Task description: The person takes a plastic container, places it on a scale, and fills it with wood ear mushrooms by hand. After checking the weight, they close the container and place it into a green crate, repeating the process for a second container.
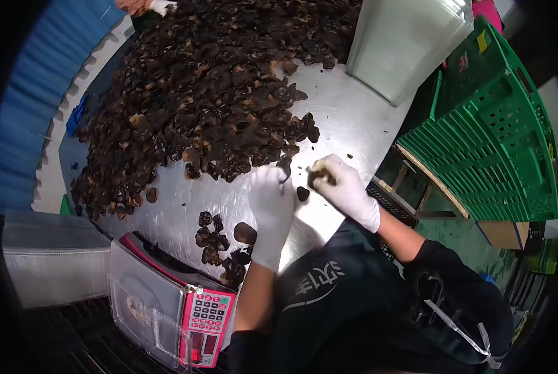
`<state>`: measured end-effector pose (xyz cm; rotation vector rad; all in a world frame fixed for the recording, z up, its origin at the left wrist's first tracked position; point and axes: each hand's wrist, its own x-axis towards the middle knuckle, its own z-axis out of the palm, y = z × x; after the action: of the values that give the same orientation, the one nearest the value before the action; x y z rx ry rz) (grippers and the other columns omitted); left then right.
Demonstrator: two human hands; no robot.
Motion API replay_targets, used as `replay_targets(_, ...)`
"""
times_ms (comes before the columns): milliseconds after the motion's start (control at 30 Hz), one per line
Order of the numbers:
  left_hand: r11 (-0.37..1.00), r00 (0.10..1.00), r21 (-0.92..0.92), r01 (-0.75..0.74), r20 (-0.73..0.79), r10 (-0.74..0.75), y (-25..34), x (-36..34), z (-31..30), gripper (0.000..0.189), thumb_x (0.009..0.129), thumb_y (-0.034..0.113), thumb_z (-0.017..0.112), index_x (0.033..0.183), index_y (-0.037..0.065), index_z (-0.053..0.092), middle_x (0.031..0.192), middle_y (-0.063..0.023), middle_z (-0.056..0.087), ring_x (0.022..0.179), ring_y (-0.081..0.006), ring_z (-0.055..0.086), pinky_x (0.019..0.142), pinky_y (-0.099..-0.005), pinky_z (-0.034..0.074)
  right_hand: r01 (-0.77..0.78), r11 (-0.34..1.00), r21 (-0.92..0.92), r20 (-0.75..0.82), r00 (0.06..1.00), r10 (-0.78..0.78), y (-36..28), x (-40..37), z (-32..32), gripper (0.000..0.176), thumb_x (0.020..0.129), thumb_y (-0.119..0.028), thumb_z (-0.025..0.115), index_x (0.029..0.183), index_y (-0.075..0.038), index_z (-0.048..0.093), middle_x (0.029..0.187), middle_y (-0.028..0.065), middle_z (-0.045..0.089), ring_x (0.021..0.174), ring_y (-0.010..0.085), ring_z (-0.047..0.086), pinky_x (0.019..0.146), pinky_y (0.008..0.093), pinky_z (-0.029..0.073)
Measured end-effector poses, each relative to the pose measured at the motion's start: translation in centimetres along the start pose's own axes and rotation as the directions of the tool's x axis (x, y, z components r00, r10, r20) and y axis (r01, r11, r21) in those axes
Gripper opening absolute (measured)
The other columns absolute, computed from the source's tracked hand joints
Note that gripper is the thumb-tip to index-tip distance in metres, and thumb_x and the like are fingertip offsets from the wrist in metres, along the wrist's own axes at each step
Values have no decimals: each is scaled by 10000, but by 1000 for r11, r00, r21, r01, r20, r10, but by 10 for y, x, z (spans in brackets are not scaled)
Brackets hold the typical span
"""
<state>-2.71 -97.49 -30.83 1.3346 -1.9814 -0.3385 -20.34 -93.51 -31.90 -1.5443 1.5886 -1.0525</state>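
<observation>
A large heap of dark brown, curled pieces that look like dried fungus point(204, 93) covers much of the metal table point(347, 134). My left hand point(271, 199), in a white glove, is at the near edge of the heap, its fingers closed on a dark piece point(284, 167). To its right my right hand point(344, 187), also white-gloved, has its fingers curled round a small dark piece point(318, 176). One loose piece point(303, 194) lies on the metal between the hands. A small group of pieces point(210, 238) lies left of my left forearm.
A red scale point(209, 311) with a keypad stands at the lower left beside clear plastic containers point(54, 268). A pale bin point(407, 50) stands at the table's far right, near stacked green crates point(491, 131). Another person's gloved hand point(162, 7) shows at the top.
</observation>
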Motion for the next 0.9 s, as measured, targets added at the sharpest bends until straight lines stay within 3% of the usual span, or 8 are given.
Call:
replay_targets(100, 843, 943, -436, 314, 42, -330, 5, -21, -27, 120, 822, 21, 679, 856, 48, 567, 862, -64, 601, 759, -181, 586, 651, -303, 458, 86, 996, 30, 233, 968, -91, -32, -14, 1, 302, 805, -37, 702, 1101, -45, 647, 994, 56, 635, 847, 141, 634, 744, 280, 515)
replay_targets(233, 780, 834, -298, 549, 148, -531, -5, -40, -59, 101, 836, 1, 663, 905, 22, 592, 766, -69, 619, 677, -171, 601, 639, -272, 473, 258, 934, -248, 21, 965, -261, -16, 17, 6, 325, 789, -92, 716, 1109, -69, 662, 1034, 97, 634, 867, 247, 644, 754, 324, 524)
replay_targets(367, 981, 991, 153, 123, 30, -129, -2, -35, -58, 283, 819, 134, 693, 1087, 53, 654, 883, -127, 620, 843, -323, 593, 763, -415, 477, 264, 816, -515, 43, 958, -283, -15, 63, 7, 227, 814, -176, 665, 1013, -67, 677, 941, 120, 586, 894, 307, 598, 780, 413, 492)
replay_targets(567, 961, 986, 220, -167, 33, 163, -4, 14, 1, 269, 777, 171, 672, 1017, 51, 653, 911, -93, 587, 887, -279, 566, 764, -399, 455, 213, 921, -327, 20, 976, -219, -27, 48, -7, 119, 845, -150, 615, 855, -44, 669, 858, 131, 553, 851, 316, 575, 743, 423, 482)
replay_targets(633, 943, 986, 295, -155, 106, 129, -13, 14, 15, 223, 769, 161, 670, 961, 50, 641, 915, -88, 593, 886, -285, 566, 761, -404, 449, 223, 924, -311, -35, 969, -246, -23, 28, 0, 117, 823, -151, 648, 816, -34, 647, 865, 131, 575, 821, 315, 580, 728, 419, 499)
replay_targets(700, 952, 990, 290, -103, 125, 69, -10, 12, 2, 205, 764, 156, 672, 937, 53, 632, 917, -90, 598, 883, -286, 567, 758, -407, 448, 491, 742, -456, 113, 859, -499, -17, 9, -1, 104, 779, -91, 688, 869, -43, 666, 909, 119, 633, 809, 309, 645, 744, 367, 533)
replay_targets(767, 956, 986, 289, -54, 165, 6, -9, -5, -17, 188, 759, 151, 674, 912, 56, 624, 918, -92, 603, 881, -287, 568, 755, -409, 447, 165, 965, -205, 139, 981, -138, -26, -16, 12, 154, 785, -124, 691, 922, -59, 665, 936, 116, 638, 856, 312, 646, 775, 383, 532)
replay_targets(900, 983, 964, 172, 70, 241, -110, -17, -34, -56, 192, 754, 136, 687, 925, 66, 636, 909, -110, 623, 880, -308, 588, 769, -414, 463, 465, 879, -108, 336, 849, -408, -49, -10, 17, 258, 805, -173, 693, 1038, -67, 665, 1034, 105, 646, 937, 294, 634, 836, 386, 515)
